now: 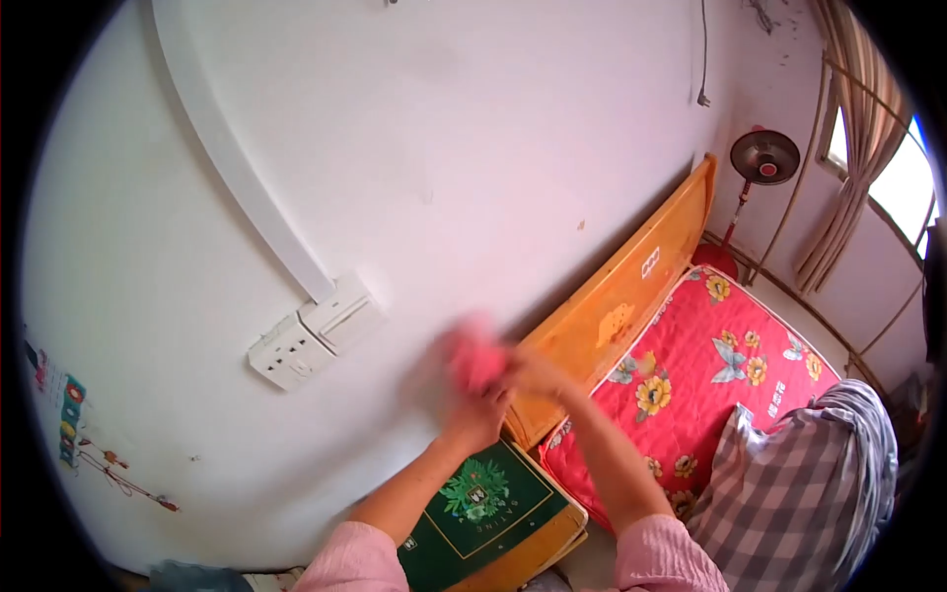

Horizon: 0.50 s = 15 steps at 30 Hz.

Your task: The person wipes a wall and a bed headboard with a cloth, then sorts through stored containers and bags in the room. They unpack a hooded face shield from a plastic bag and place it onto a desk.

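Note:
A pink cloth (475,357), bunched up and smeared by motion, is held in front of the white wall. My left hand (480,418) is closed around its lower end. Just to the right, my right hand (533,375) also grips the cloth, close against the left one. The fingers are partly blurred, so their exact hold is hard to make out. Below both hands lies a green box or board (493,508) with a leaf print and gold edging.
A white socket and switch panel (314,333) is on the wall to the left. At right stand an orange wooden headboard (617,306), a red floral mattress (710,340), a checked grey cloth (789,488) and a standing fan (765,158). A curtain (853,158) hangs beside the window.

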{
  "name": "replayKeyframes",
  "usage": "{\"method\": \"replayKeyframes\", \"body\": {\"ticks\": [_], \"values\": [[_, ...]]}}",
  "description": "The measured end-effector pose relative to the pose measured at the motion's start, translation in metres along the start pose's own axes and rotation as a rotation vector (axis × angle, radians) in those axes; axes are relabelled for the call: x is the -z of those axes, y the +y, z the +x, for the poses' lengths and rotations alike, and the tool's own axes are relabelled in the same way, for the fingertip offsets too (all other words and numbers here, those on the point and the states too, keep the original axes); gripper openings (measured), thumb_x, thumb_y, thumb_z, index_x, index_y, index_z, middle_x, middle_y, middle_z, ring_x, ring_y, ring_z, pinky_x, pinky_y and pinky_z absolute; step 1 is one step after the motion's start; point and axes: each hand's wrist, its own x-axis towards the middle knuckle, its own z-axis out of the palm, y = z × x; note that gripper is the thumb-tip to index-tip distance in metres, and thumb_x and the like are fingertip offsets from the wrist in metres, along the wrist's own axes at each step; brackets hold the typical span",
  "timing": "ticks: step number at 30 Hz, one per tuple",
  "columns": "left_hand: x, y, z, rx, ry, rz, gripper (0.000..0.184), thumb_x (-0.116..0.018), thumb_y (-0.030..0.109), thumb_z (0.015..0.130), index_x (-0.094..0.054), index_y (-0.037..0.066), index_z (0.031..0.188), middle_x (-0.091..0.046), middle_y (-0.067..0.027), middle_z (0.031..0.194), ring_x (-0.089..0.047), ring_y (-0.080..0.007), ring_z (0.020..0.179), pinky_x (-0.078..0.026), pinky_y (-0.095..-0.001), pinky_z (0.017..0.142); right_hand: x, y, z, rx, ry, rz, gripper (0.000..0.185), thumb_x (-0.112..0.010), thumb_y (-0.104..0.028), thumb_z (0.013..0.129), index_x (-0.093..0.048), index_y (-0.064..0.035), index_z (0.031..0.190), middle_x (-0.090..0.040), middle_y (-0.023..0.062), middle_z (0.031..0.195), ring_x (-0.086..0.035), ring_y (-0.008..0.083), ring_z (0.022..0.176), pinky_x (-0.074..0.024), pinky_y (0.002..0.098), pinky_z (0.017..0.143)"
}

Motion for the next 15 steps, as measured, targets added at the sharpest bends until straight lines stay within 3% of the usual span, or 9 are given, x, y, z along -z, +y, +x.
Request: {"method": "replayKeyframes", "body": {"ticks": [1,4,5,6,8,10,12,14,15], "values": [[0.002,-0.002,0.003,-0.018,0.065,-0.097,0.051,-0.060,0.018,0.078,-0.048,0.001,0.125,-0.043,-0.0201,0.133,-0.036,-0.0367,0.126,-0.027,-0.0462,0.106,-0.025,-0.009,-0.002,-0.078,-0.281,0.110,0.030,-0.059,-0.001,0.076,-0.059,-0.0016,0.107,-0.064,0.0076,0.096,-0.059,0.0175,0.093,-0.0487,0.0321,0.082],[0.010,-0.001,-0.003,-0.052,0.262,-0.403,0.043,-0.059,0.015,0.079,-0.054,0.006,0.120,-0.049,-0.0193,0.128,-0.043,-0.0363,0.121,-0.035,-0.0436,0.102,-0.010,-0.040,-0.008,-0.157,-0.025,0.489,0.031,-0.055,-0.002,0.079,-0.058,0.0005,0.109,-0.062,0.0088,0.102,-0.057,0.0179,0.098,-0.0471,0.0309,0.085],[0.017,0.001,-0.006,0.111,0.053,-0.519,0.041,-0.061,0.015,0.079,-0.055,0.008,0.118,-0.049,-0.0184,0.127,-0.046,-0.0345,0.120,-0.039,-0.0416,0.100,0.003,-0.040,-0.003,0.004,0.345,0.439,0.031,-0.056,-0.002,0.079,-0.057,0.0000,0.110,-0.061,0.0079,0.102,-0.057,0.0165,0.097,-0.0476,0.0293,0.084],[0.020,0.002,-0.008,0.087,0.154,-0.532,0.039,-0.060,0.013,0.079,-0.056,0.007,0.117,-0.050,-0.0186,0.126,-0.046,-0.0344,0.120,-0.038,-0.0414,0.100,0.014,-0.079,-0.005,0.162,0.586,0.616,0.030,-0.058,-0.003,0.082,-0.056,-0.0009,0.112,-0.060,0.0063,0.104,-0.057,0.0148,0.096,-0.0472,0.0291,0.085],[0.016,0.012,-0.018,0.033,0.353,-0.562,0.035,-0.057,0.010,0.080,-0.057,0.005,0.114,-0.050,-0.0188,0.124,-0.046,-0.0341,0.120,-0.037,-0.0410,0.101,0.039,-0.136,0.005,0.617,0.886,0.570,0.029,-0.060,-0.006,0.085,-0.055,-0.0013,0.113,-0.058,0.0063,0.107,-0.056,0.0134,0.094,-0.0477,0.0292,0.082],[0.013,0.020,-0.029,0.015,0.317,-0.573,0.033,-0.056,0.010,0.081,-0.057,0.004,0.114,-0.049,-0.0190,0.125,-0.043,-0.0354,0.123,-0.036,-0.0418,0.103,0.044,-0.178,0.026,0.839,1.215,0.427,0.029,-0.061,-0.011,0.087,-0.054,-0.0008,0.113,-0.058,0.0080,0.105,-0.057,0.0160,0.094,-0.0472,0.0316,0.080],[0.015,0.030,-0.040,0.002,0.290,-0.603,0.032,-0.055,0.009,0.082,-0.057,0.004,0.114,-0.049,-0.0192,0.125,-0.042,-0.0357,0.123,-0.036,-0.0419,0.103,0.029,-0.163,0.073,0.635,1.207,0.021,0.025,-0.059,-0.012,0.087,-0.053,0.0016,0.107,-0.059,0.0162,0.103,-0.058,0.0284,0.092,-0.0465,0.0389,0.079],[0.013,0.035,-0.050,0.012,0.256,-0.615,0.031,-0.055,0.010,0.083,-0.057,0.006,0.114,-0.050,-0.0194,0.125,-0.043,-0.0355,0.123,-0.036,-0.0417,0.103,-0.004,-0.127,0.100,0.318,0.669,-0.328,0.030,-0.057,-0.013,0.085,-0.051,0.0033,0.110,-0.057,0.0245,0.105,-0.056,0.0396,0.093,-0.0451,0.0452,0.079],[0.015,0.037,-0.057,0.018,0.241,-0.604,0.031,-0.056,0.011,0.083,-0.057,0.007,0.114,-0.050,-0.0188,0.125,-0.043,-0.0351,0.123,-0.036,-0.0418,0.102,-0.022,-0.122,0.081,0.328,0.388,-0.421,0.031,-0.058,-0.014,0.083,-0.053,0.0007,0.109,-0.058,0.0226,0.105,-0.056,0.0375,0.094,-0.0449,0.0447,0.081]]}}
